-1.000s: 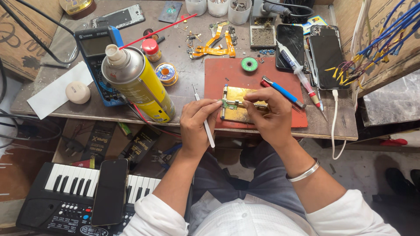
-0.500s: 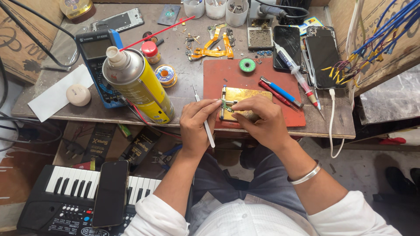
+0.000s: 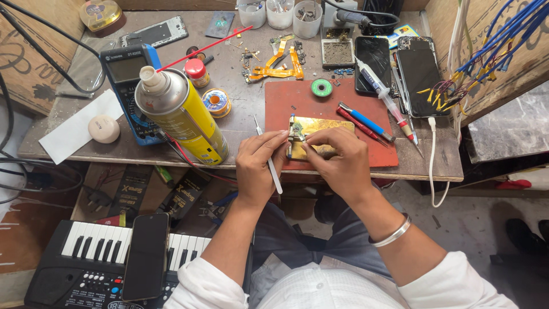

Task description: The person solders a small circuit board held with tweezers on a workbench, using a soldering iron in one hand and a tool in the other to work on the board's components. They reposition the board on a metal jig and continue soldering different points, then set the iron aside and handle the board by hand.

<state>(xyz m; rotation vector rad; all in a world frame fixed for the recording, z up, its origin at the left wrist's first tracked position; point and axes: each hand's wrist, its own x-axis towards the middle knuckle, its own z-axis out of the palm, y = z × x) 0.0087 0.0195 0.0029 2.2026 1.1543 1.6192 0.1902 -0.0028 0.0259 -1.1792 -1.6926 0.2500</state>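
over the red mat (image 3: pixel 343 103), left hand (image 3: pixel 258 166) fingers pinching a thin tool (image 3: pixel 269 155), right hand (image 3: pixel 337 157) fingers pinching the gold board (image 3: pixel 317 127)

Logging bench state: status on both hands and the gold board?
Left hand grips thin white-handled metal tool, tip by the board. Right hand pinches flat gold-coloured board on red rubber mat. Tall silver-and-yellow spray can stands close left.

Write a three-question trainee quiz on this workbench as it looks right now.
1. True or false: the spray can stands on the red mat.
2. What does the left hand hold?
3. Where does the green solder spool lie: A on the red mat, B on the keyboard?

Key: 1 false, it is on the bare bench beside the mat. 2 a thin metal tool. 3 A.
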